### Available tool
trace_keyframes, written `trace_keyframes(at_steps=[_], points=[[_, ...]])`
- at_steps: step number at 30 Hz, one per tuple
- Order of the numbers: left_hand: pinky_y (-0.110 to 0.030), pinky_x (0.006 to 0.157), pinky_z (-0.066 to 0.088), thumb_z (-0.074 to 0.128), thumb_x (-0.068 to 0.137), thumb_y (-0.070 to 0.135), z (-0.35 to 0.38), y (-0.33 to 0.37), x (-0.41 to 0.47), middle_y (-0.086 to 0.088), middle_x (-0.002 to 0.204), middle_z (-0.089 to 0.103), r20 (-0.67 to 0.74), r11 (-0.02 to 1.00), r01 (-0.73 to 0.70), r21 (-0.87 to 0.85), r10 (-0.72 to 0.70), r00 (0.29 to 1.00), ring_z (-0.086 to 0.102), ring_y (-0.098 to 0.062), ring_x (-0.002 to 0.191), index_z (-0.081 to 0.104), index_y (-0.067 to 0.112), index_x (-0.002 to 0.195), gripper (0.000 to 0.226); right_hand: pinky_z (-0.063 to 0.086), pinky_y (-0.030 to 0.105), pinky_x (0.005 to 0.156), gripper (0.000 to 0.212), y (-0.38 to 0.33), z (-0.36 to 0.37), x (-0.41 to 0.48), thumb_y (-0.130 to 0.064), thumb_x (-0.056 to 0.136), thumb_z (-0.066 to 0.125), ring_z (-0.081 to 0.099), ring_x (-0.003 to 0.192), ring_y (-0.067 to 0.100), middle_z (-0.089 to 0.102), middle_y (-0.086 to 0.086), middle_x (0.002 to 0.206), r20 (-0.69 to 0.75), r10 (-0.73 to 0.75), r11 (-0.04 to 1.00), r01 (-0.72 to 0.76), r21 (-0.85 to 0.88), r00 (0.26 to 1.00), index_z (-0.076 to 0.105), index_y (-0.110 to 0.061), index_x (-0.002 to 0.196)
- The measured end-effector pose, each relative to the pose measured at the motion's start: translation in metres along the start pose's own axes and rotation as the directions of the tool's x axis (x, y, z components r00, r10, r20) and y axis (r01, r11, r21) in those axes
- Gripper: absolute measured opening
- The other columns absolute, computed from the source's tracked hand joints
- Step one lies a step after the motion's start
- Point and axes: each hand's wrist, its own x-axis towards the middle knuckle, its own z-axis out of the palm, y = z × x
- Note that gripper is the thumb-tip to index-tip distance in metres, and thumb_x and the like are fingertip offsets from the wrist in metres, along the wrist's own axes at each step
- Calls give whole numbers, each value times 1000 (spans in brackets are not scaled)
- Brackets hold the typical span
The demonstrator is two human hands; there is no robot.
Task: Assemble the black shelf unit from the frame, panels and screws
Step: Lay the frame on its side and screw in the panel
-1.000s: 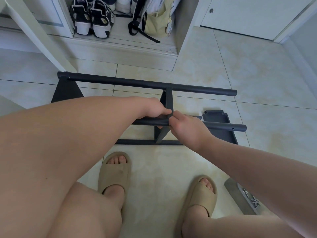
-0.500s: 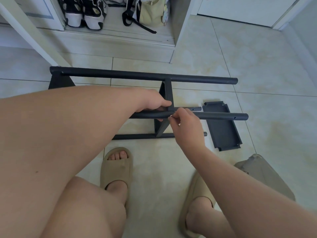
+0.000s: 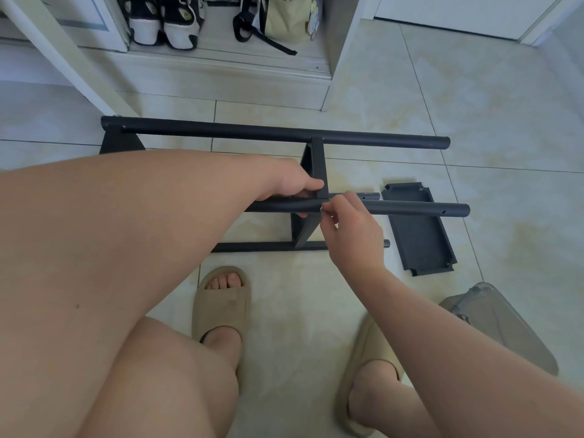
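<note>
The black shelf frame lies on its side on the tiled floor, its long tubes running left to right. An upright black panel joins the tubes near the middle. My left hand grips the near upper tube right beside that panel. My right hand pinches a small silvery screw against the same tube at the joint. A loose black panel lies flat on the floor to the right, under the tube's free end.
A grey plastic box sits on the floor at the lower right. My feet in beige slippers stand just in front of the frame. Shoes and a bag fill a low white cabinet behind. A white slanted post stands at the left.
The view has tilted down, so the frame sits higher and the grey box shows more. My right hand moved from a grip on the tube to a fingertip pinch at the joint.
</note>
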Motion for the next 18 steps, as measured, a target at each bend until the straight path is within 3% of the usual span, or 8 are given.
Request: trace_keyframes(at_steps=[3,7,12,18], points=[[-38,106,45,50,100,52,-1,-1,0,-3,85,79,-1,1000,18,5,-18,1000,72,-17,97,78,16,97,45,46,42,58,7,1,1,1,-6,94,61,57,72,33,62,8,95,-11,-7,999,6,-31,1000,67,-2,94],[-37,106,46,52,99,51,-2,0,-1,-3,89,79,5,999,28,-14,-28,1000,73,-15,94,76,17,100,42,32,31,51,3,0,1,2,-5,89,65,55,64,32,63,7,87,-52,-41,995,36,-93,998,66,-4,86],[-38,107,44,50,101,50,-1,3,-5,-2,90,79,-20,1000,21,16,-21,1000,71,-18,101,75,15,102,44,31,27,42,12,2,-5,10,-1,78,74,43,47,28,58,9,70,-59,-183,966,169,-195,981,63,-2,74],[-40,105,47,48,103,47,0,7,-11,-8,92,78,0,1000,15,12,-15,1000,73,-23,100,72,14,101,42,29,27,40,13,8,-12,16,-2,77,73,52,47,32,55,9,65,9,-314,912,304,-276,949,62,-3,71]])
